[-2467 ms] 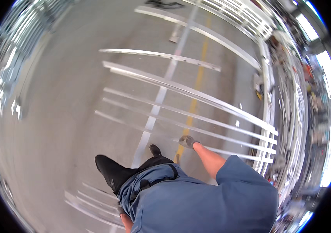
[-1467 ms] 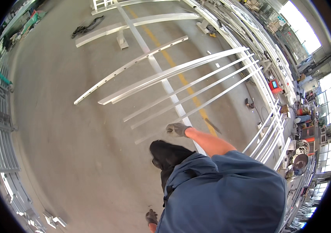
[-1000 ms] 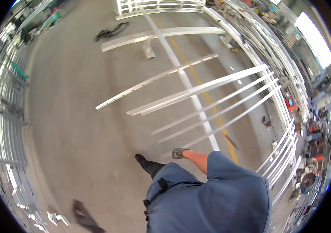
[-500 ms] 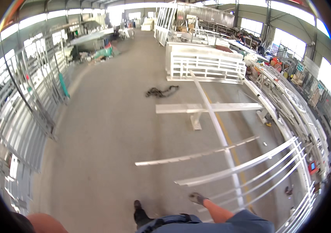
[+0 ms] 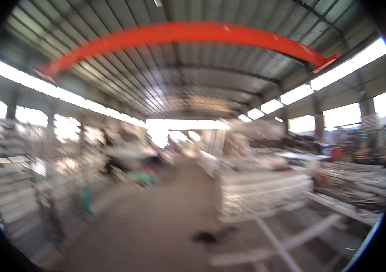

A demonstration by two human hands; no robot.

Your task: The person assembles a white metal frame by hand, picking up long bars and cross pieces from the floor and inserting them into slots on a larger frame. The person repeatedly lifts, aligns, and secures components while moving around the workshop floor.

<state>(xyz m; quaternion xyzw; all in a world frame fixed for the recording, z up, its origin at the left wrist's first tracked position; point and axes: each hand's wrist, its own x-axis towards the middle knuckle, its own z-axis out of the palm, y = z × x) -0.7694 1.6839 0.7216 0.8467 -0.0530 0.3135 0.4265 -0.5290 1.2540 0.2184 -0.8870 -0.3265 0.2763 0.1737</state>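
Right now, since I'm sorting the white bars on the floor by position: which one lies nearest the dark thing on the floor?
The flat white bar lying crosswise at the bottom, just right of the dark thing; the others lie farther right.

No package, label, sign or screen can be made out. The view is heavily blurred, and only indistinct pale and dark shapes are seen along both sides of the hall, too smeared for any such item to be told.

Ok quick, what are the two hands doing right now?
Left hand: not in the picture, so it cannot be told.
Right hand: not in the picture either, so it cannot be told.
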